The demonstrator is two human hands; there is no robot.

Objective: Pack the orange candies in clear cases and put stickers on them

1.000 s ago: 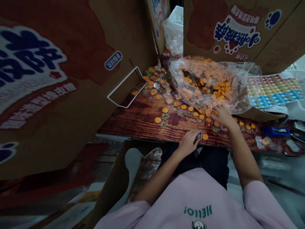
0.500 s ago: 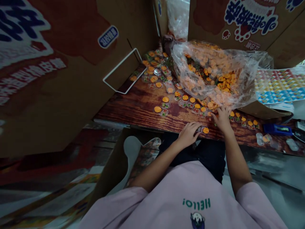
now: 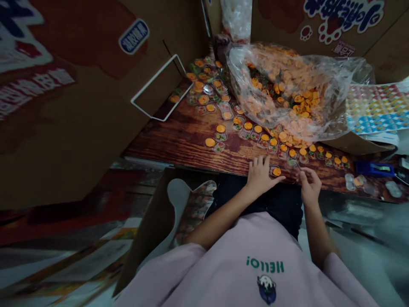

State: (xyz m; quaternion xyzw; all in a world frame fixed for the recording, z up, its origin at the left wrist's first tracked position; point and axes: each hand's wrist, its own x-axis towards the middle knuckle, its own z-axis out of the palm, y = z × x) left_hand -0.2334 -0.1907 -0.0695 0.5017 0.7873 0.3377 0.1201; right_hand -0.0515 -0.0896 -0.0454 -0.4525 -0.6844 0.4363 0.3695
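My left hand (image 3: 261, 172) lies flat on the front edge of the wooden table (image 3: 188, 140), fingers spread, beside a small clear case with an orange disc (image 3: 275, 171). My right hand (image 3: 308, 184) is at the table edge just right of it, fingers curled in a pinch on something too small to make out. A row of orange-disc cases (image 3: 281, 149) runs across the table behind both hands. A clear plastic bag (image 3: 287, 94) full of the same orange pieces lies behind the row.
Large printed cardboard boxes (image 3: 79, 85) wall the left and back. An open carton (image 3: 159, 226) stands below the table edge at my left knee. Colourful sticker sheets (image 3: 373, 111) and a blue tool (image 3: 373, 169) lie at the right.
My right hand has pulled back from the foot of the bag to the table's front edge. My left hand has stayed by the orange-disc case, fingers now spread flatter.
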